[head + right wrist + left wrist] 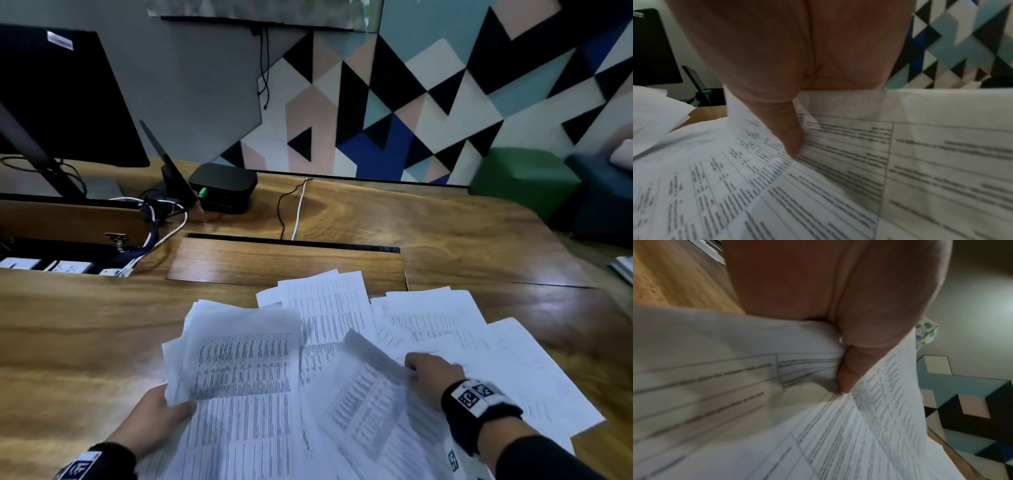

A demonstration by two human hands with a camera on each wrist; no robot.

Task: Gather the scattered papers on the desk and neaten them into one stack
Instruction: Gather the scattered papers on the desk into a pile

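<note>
Several white printed sheets lie fanned over the near middle of the wooden desk [85,335]. My left hand [161,411] grips a lifted bundle of papers [239,370] at its left edge, thumb on top; the left wrist view shows the thumb [849,374] pressed between sheets [735,386]. My right hand [431,373] pinches the raised edge of another sheet [366,387], its thumb [791,139] tucked under the paper [920,162]. More loose sheets [428,318] lie flat behind and to the right of both hands.
A black monitor [61,96] stands at the back left with cables [154,233] and power sockets [44,265] below it. A black box [222,186] sits behind a closed cable flap [284,260]. Green and dark stools [524,178] stand beyond the desk's right end.
</note>
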